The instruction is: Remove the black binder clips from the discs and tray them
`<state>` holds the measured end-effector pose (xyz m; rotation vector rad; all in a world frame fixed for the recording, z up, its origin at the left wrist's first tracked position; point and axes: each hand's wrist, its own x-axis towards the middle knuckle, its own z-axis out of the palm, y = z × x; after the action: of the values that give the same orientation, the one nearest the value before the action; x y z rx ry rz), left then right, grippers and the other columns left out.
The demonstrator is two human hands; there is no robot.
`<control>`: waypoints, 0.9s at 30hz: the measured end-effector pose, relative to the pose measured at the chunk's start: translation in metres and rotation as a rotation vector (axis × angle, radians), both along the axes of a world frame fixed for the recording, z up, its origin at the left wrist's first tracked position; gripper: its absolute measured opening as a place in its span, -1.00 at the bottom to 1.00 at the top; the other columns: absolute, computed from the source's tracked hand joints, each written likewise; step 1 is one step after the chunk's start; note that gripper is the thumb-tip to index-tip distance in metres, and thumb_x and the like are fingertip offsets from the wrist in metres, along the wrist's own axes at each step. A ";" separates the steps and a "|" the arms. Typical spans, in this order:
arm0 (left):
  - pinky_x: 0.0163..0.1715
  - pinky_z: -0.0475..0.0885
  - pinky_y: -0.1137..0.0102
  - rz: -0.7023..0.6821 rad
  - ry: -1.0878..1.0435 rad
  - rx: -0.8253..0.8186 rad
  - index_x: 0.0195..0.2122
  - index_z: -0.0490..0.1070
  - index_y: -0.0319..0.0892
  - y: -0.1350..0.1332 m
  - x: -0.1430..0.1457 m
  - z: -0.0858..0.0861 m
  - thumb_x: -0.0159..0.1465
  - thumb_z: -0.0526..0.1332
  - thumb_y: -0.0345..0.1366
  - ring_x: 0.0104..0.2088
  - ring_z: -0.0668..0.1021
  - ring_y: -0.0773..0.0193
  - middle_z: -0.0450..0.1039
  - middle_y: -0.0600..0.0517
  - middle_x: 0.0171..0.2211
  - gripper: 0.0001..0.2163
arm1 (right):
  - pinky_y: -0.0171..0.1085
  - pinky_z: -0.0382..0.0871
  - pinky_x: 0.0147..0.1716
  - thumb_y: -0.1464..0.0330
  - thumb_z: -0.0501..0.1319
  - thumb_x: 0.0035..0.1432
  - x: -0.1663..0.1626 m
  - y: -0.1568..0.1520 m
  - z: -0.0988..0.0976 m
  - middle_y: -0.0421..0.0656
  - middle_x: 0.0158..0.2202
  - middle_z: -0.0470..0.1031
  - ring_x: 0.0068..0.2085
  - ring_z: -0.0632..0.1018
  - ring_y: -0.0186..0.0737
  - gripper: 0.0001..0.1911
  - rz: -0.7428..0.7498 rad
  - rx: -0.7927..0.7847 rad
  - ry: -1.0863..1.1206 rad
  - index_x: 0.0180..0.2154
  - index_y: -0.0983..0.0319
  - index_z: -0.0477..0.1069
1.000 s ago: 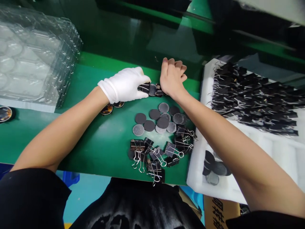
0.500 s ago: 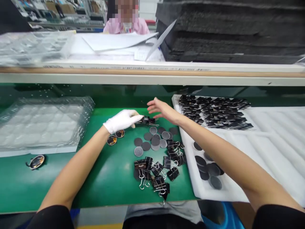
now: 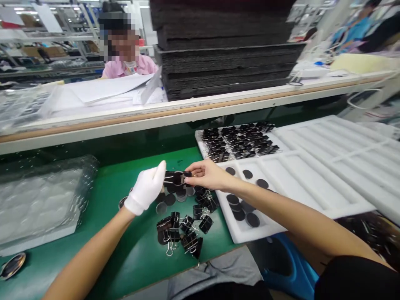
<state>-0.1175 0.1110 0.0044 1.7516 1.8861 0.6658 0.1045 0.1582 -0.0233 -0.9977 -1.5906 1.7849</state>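
In the head view, my left hand (image 3: 145,189), in a white glove, is closed around the left end of a cluster of black binder clips (image 3: 168,176). A dark round piece (image 3: 178,178) shows in the middle of that cluster. My bare right hand (image 3: 208,175) pinches the cluster's right end, its thumb at the front. Below the hands, dark round discs (image 3: 170,199) lie on the green table (image 3: 125,258), partly hidden. Loose black binder clips (image 3: 189,241) with silver wire handles are heaped nearer to me.
On the right, a white foam tray (image 3: 231,227) holds rows of clipped pieces (image 3: 240,141) and several dark discs (image 3: 252,219). Clear plastic trays (image 3: 40,196) lie at left. A shelf (image 3: 125,123) crosses behind, bearing black foam sheets (image 3: 225,62). A person (image 3: 128,62) sits beyond.
My right hand has gone from open and apart to pinching the right end of the clip cluster. The cluster is now held between both hands. The view has turned to the right.
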 end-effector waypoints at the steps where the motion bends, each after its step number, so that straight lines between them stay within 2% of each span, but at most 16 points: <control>1: -0.47 0.36 0.34 -0.017 0.010 -0.006 -0.58 0.38 -0.13 -0.003 0.002 -0.001 0.46 -0.14 0.12 -0.66 0.44 0.27 0.37 0.05 -0.71 -0.38 | -0.30 0.45 -0.32 0.29 0.51 -0.08 0.003 -0.004 -0.001 -0.23 -0.45 0.51 -0.41 0.53 -0.34 -0.64 -0.007 0.024 0.013 -0.24 0.30 0.55; 3: -0.41 0.43 0.31 -0.111 0.014 -0.028 -0.28 0.53 -0.16 -0.006 0.002 -0.004 0.48 -0.18 0.10 -0.58 0.52 0.22 0.46 0.05 -0.62 -0.41 | -0.30 0.43 -0.33 0.28 0.49 -0.06 0.013 -0.006 -0.002 -0.23 -0.45 0.51 -0.40 0.52 -0.34 -0.66 -0.020 0.089 0.022 -0.23 0.29 0.56; 5: -0.26 0.52 0.28 -0.221 0.049 -0.014 0.14 0.43 -0.17 -0.001 -0.005 -0.009 0.49 -0.21 0.05 -0.37 0.64 0.17 0.62 -0.01 -0.36 -0.44 | -0.28 0.43 -0.32 0.25 0.46 -0.02 0.037 0.000 0.000 -0.21 -0.42 0.53 -0.38 0.53 -0.31 -0.66 -0.057 0.187 0.013 -0.21 0.28 0.56; 6: -0.14 0.54 0.24 -0.232 0.125 0.014 0.25 0.34 -0.17 0.004 -0.010 -0.011 0.48 -0.20 0.04 -0.23 0.67 0.13 0.65 -0.06 -0.19 -0.44 | -0.26 0.45 -0.30 0.23 0.44 0.01 0.055 0.006 0.002 -0.18 -0.38 0.55 -0.36 0.54 -0.28 -0.66 -0.090 0.253 0.001 -0.19 0.28 0.56; 7: -0.03 0.53 0.18 -0.214 0.251 0.041 0.29 0.32 -0.16 0.010 -0.017 -0.014 0.47 -0.17 0.05 -0.09 0.66 0.07 0.62 -0.12 -0.03 -0.43 | -0.23 0.47 -0.26 0.21 0.42 0.04 0.079 0.013 0.004 -0.15 -0.33 0.58 -0.32 0.56 -0.25 -0.65 -0.134 0.328 -0.018 -0.16 0.27 0.56; 9: 0.12 0.46 0.04 -0.164 0.573 0.067 0.24 0.41 -0.18 0.026 -0.031 -0.021 0.43 -0.11 0.08 0.10 0.59 -0.10 0.54 -0.18 0.15 -0.41 | -0.16 0.50 -0.16 0.17 0.38 0.10 0.138 0.032 0.008 -0.08 -0.18 0.61 -0.22 0.59 -0.17 -0.62 -0.254 0.499 -0.097 -0.10 0.25 0.56; 10: 0.15 0.44 0.00 -0.161 0.708 0.056 0.20 0.46 -0.20 0.033 -0.038 -0.024 0.42 -0.10 0.08 0.15 0.57 -0.15 0.52 -0.18 0.17 -0.40 | -0.12 0.49 -0.10 0.15 0.37 0.12 0.172 0.043 0.009 -0.06 -0.12 0.61 -0.17 0.60 -0.13 -0.61 -0.323 0.588 -0.162 -0.09 0.24 0.56; 12: 0.17 0.44 0.01 -0.192 0.858 -0.004 0.14 0.53 -0.17 0.046 -0.052 -0.033 0.41 -0.11 0.08 0.16 0.57 -0.13 0.55 -0.11 0.15 -0.41 | -0.06 0.45 0.00 0.11 0.36 0.11 0.243 0.067 0.006 -0.04 -0.06 0.60 -0.05 0.58 -0.03 -0.60 -0.517 0.725 -0.353 -0.09 0.22 0.57; 14: 0.18 0.45 0.05 -0.213 0.912 -0.068 0.10 0.58 -0.08 0.055 -0.063 -0.041 0.41 -0.13 0.08 0.13 0.59 -0.06 0.58 0.02 0.12 -0.42 | -0.02 0.42 0.02 0.10 0.36 0.08 0.306 0.093 -0.003 -0.03 -0.05 0.60 0.00 0.56 0.05 -0.60 -0.701 0.732 -0.536 -0.11 0.21 0.58; 17: 0.17 0.46 0.06 -0.215 0.958 -0.129 0.13 0.57 0.01 0.061 -0.071 -0.049 0.39 -0.16 0.10 0.07 0.63 -0.02 0.57 0.12 0.12 -0.40 | -0.01 0.43 -0.02 0.06 0.34 0.07 0.371 0.133 -0.024 -0.03 -0.12 0.60 -0.03 0.55 0.06 -0.59 -0.794 0.610 -0.680 -0.15 0.20 0.55; 19: 0.18 0.46 0.07 -0.216 0.981 -0.141 0.16 0.55 -0.01 0.061 -0.071 -0.051 0.37 -0.20 0.08 0.05 0.64 -0.02 0.56 0.12 0.12 -0.36 | 0.01 0.44 -0.04 0.04 0.35 0.05 0.392 0.157 -0.039 -0.02 -0.17 0.59 -0.06 0.54 0.06 -0.58 -0.795 0.563 -0.709 -0.18 0.21 0.54; 22: 0.19 0.44 0.09 -0.255 1.032 -0.095 0.17 0.55 -0.13 0.059 -0.069 -0.054 0.33 -0.19 0.01 0.11 0.61 -0.03 0.53 0.04 0.15 -0.34 | 0.01 0.44 -0.02 0.07 0.34 0.05 0.404 0.187 -0.059 -0.03 -0.20 0.58 -0.08 0.53 0.03 -0.61 -0.741 0.524 -0.706 -0.19 0.21 0.53; 24: 0.19 0.44 0.11 -0.284 1.055 -0.054 0.17 0.56 -0.16 0.058 -0.071 -0.058 0.29 -0.16 -0.05 0.12 0.60 -0.03 0.51 0.00 0.16 -0.35 | 0.00 0.43 0.04 0.11 0.34 0.06 0.407 0.201 -0.070 -0.01 -0.12 0.57 -0.02 0.52 0.03 -0.63 -0.694 0.509 -0.695 -0.15 0.19 0.54; 27: 0.17 0.44 0.03 -0.273 0.996 0.000 0.13 0.59 -0.07 0.057 -0.085 -0.072 0.28 -0.16 -0.06 0.10 0.61 -0.07 0.53 0.00 0.16 -0.38 | -0.02 0.40 0.11 0.14 0.35 0.05 0.412 0.214 -0.084 0.02 0.11 0.48 0.10 0.48 0.06 -0.62 -0.644 0.488 -0.691 -0.10 0.16 0.57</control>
<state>-0.2020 0.1680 -0.0676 2.5381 2.0974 -0.4146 0.5163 0.3722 -0.1074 -1.7160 -1.6728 0.5974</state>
